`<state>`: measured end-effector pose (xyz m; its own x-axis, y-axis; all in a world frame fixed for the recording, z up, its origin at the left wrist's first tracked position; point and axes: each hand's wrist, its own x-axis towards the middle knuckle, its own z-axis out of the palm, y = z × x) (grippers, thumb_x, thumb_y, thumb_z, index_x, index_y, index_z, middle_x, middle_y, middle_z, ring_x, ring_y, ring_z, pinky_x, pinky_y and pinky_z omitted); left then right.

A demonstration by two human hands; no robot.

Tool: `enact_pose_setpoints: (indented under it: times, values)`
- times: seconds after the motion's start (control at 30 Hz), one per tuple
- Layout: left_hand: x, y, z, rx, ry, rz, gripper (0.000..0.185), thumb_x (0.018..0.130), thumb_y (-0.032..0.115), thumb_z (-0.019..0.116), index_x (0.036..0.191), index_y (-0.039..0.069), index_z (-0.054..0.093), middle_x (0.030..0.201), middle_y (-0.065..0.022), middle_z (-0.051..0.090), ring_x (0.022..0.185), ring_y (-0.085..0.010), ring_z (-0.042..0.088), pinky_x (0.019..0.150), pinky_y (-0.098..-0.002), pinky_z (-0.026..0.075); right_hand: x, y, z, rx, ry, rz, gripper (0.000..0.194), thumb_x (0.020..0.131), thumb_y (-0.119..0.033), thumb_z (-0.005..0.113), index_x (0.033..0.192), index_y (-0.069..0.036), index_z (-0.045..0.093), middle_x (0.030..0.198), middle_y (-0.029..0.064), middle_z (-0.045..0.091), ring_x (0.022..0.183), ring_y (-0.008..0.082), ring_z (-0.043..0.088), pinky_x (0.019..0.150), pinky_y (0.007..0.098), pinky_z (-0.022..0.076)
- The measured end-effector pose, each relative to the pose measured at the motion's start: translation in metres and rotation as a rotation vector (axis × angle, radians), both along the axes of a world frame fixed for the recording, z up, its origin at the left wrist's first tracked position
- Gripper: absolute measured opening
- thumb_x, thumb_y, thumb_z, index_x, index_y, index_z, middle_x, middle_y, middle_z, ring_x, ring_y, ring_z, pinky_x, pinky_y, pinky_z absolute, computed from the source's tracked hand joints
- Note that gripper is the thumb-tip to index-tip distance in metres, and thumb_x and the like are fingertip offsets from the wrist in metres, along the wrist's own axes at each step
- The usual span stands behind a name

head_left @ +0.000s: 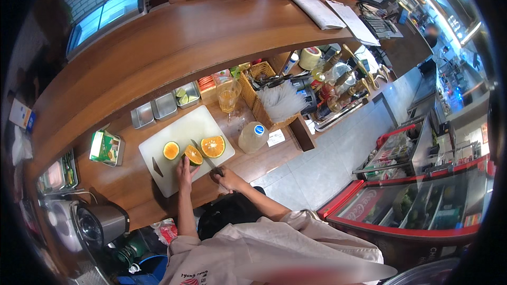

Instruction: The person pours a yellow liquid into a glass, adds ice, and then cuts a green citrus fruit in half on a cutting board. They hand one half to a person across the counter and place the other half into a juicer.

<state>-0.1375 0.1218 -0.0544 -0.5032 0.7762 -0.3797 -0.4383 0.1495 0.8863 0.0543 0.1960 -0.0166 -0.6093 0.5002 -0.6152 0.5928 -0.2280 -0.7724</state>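
On a white cutting board [178, 126] lie pieces of a green-skinned orange. My left hand [185, 172] has its fingers on the middle orange piece [193, 154], whose cut face shows. A small cut end of the orange [171, 151] rests to the left of it, and a larger orange half [213, 147] lies to the right, cut face up. My right hand [229, 179] grips the handle of a kitchen knife [208, 160]; its blade lies between the middle piece and the larger half. A dark slot shows in the board near its left edge.
Metal containers [164, 106], one with lime wedges, stand behind the board. Right of it are a glass with amber liquid [228, 99], a capped bottle [253, 138] and a wicker basket [257, 105]. Two people lean on the raised wooden counter [178, 27]. A juicer-like appliance [103, 223] stands lower left.
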Motion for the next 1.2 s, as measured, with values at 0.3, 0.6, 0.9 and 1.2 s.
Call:
enact_pose_setpoints:
  times: [0.3, 0.6, 0.9, 1.2]
  values:
    - [-0.006, 0.001, 0.013, 0.007, 0.053, -0.078, 0.055, 0.1, 0.041, 0.05, 0.135, -0.001, 0.046, 0.133, -0.0139, 0.051, 0.116, -0.0309, 0.057, 0.091, -0.0483, 0.056, 0.0, 0.0, -0.009, -0.066, 0.008, 0.011, 0.039, 0.097, -0.026, 0.054, 0.123, 0.002, 0.047, 0.06, 0.0069, 0.053, 0.035, 0.0165, 0.048, 0.034, 0.0299, 0.0431]
    - [-0.008, -0.017, 0.0, 0.137, -0.319, 0.154, 0.06, 0.098, 0.047, 0.051, 0.143, 0.009, 0.039, 0.144, -0.0099, 0.044, 0.13, -0.0312, 0.046, 0.098, -0.0533, 0.048, 0.0, -0.005, -0.017, -0.108, -0.002, 0.009, 0.038, 0.096, -0.027, 0.055, 0.123, 0.0, 0.047, 0.062, 0.0065, 0.054, 0.038, 0.0153, 0.049, 0.032, 0.0297, 0.0407]
    - [-0.001, -0.041, 0.044, 0.393, -0.5, 0.194, 0.07, 0.095, 0.067, 0.036, 0.145, 0.018, 0.04, 0.149, -0.0057, 0.042, 0.134, -0.0275, 0.042, 0.098, -0.0562, 0.039, -0.022, -0.02, -0.02, 0.05, 0.108, -0.074, 0.024, 0.091, -0.019, 0.056, 0.094, 0.004, 0.059, 0.065, 0.016, 0.061, 0.053, 0.0256, 0.063, 0.05, 0.0384, 0.0501]
    - [-0.009, -0.046, 0.148, 0.742, -0.333, 0.096, 0.064, 0.099, 0.057, 0.031, 0.144, 0.012, 0.041, 0.146, -0.0117, 0.045, 0.13, -0.0324, 0.044, 0.098, -0.0534, 0.036, -0.072, -0.015, -0.028, 0.57, 0.059, 0.015, 0.065, 0.08, -0.008, 0.064, 0.134, 0.007, 0.032, 0.113, 0.0363, 0.055, 0.108, 0.0493, 0.056, 0.095, 0.048, 0.045]
